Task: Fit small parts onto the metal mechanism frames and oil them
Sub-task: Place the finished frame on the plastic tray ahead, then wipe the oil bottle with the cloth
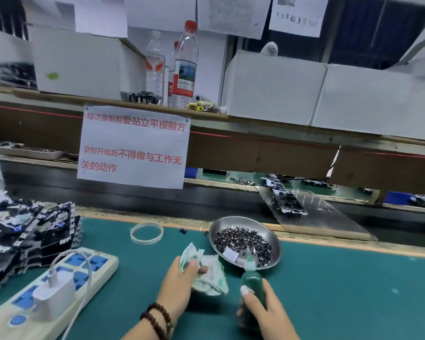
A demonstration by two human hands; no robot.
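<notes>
Item: oiling station, green mat (329,290).
- Left hand (179,285): fingers curled round a crumpled tissue (206,273), pinching it against the mat.
- Right hand (263,312): wrapped round a green oil bottle (253,280), nozzle tilted toward the steel dish (275,241).
- Small parts (243,241): 1 heap in that dish, with a paper slip among them.
- Metal frames (30,236): stacked at far left, well apart from both hands; none lay between the hands.
- Also present: power strip (59,285) with charger, tape ring (146,233).

Handling note, as judgement: the nozzle probably wanted wiping. Keep the tissue close under the tip, squeeze lightly, and avoid dripping into the dish.
</notes>
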